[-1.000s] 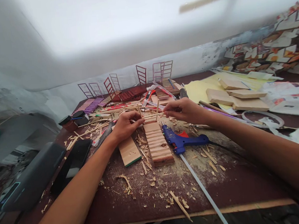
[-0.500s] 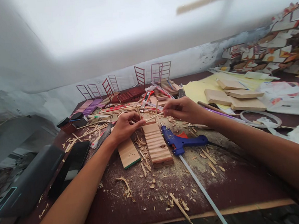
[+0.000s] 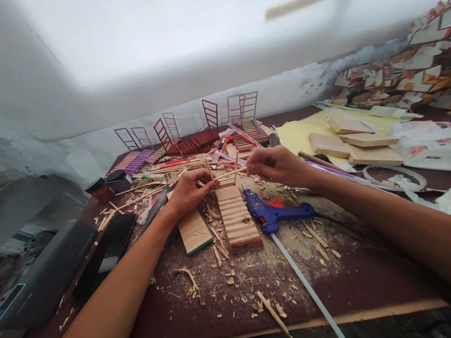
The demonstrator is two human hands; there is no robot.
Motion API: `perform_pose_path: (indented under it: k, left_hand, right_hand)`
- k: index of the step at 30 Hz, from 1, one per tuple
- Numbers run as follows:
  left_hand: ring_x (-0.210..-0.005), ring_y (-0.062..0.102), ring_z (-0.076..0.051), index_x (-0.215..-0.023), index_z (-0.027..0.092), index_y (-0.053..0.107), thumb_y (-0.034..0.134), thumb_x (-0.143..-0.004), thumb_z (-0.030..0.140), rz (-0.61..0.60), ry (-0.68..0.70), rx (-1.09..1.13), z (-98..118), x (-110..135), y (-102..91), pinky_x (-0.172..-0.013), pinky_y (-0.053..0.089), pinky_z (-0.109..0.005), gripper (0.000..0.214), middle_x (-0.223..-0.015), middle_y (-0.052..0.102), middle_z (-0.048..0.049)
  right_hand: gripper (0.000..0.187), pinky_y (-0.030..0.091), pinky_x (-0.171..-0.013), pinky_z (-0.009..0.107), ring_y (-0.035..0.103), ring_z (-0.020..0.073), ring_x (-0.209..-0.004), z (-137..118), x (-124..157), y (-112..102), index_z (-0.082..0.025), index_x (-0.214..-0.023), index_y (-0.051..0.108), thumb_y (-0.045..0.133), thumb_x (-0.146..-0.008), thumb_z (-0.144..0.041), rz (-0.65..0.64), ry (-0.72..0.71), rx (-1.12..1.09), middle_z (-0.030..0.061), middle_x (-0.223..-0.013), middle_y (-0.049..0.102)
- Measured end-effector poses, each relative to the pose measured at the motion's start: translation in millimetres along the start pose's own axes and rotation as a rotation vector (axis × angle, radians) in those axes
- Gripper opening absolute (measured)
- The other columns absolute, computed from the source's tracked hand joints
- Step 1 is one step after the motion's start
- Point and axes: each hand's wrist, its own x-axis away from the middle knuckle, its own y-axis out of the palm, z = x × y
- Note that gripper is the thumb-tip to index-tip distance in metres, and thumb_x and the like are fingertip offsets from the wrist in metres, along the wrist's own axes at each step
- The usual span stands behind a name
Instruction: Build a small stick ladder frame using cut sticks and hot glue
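Note:
A thin wooden stick (image 3: 230, 174) lies crosswise between my hands, over the far end of a ridged wooden block (image 3: 237, 217). My left hand (image 3: 193, 190) is closed, pinching the stick's left end beside a short upright stick (image 3: 209, 169). The fingers of my right hand (image 3: 274, 166) pinch its other end, just past a second upright stick (image 3: 236, 164). Whether the crosswise stick touches both uprights I cannot tell. To the right of the block rests a blue glue gun (image 3: 274, 213) with a long white glue stick (image 3: 307, 285). A flat wooden board (image 3: 194, 230) lies left of the block.
Shavings surround the block. Several small ladder-backed wooden pieces (image 3: 211, 114) stand at the back. On the left are a dark phone (image 3: 109, 251), a grey device (image 3: 46, 271) and small jars (image 3: 119, 181). Wooden blocks (image 3: 373, 155) and a plastic bag (image 3: 434, 144) lie on the right.
Almost nothing differs. Both hands keep their pinch on the thin stick, and the stick's right end sits marginally lower or in nearly the same place.

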Motion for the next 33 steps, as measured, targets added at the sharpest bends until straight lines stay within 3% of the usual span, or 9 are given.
perform_pose_path:
  k: [10, 33]
  left_hand:
    - [-0.076, 0.066, -0.014, -0.084, 0.016, 0.071, 0.072, -0.086, 0.031, 0.003, -0.026, 0.006, -2.0, 0.7, 0.7, -0.064, 0.047, -0.023, 0.015, -0.082, 0.073, -0.0034]
    - [-0.075, 0.062, -0.013, -0.083, 0.015, 0.069, 0.068, -0.09, 0.035, -0.006, -0.011, 0.008, -2.8, -0.1, 0.3, -0.065, 0.045, -0.023, 0.021, -0.081, 0.069, -0.003]
  right_hand:
    - [0.022, 0.035, -0.053, 0.023, 0.047, 0.0079, -0.053, -2.5, -3.1, -3.4, -0.014, -0.087, 0.069, 0.058, -0.098, -0.031, -0.092, -0.113, 0.247, -0.0013, -0.063, 0.061]
    - [0.016, 0.04, -0.058, 0.023, 0.054, 0.0099, -0.06, 0.2, -2.9, 0.8, -0.015, -0.087, 0.067, 0.056, -0.096, -0.023, -0.061, -0.183, 0.319, 0.0011, -0.07, 0.067]
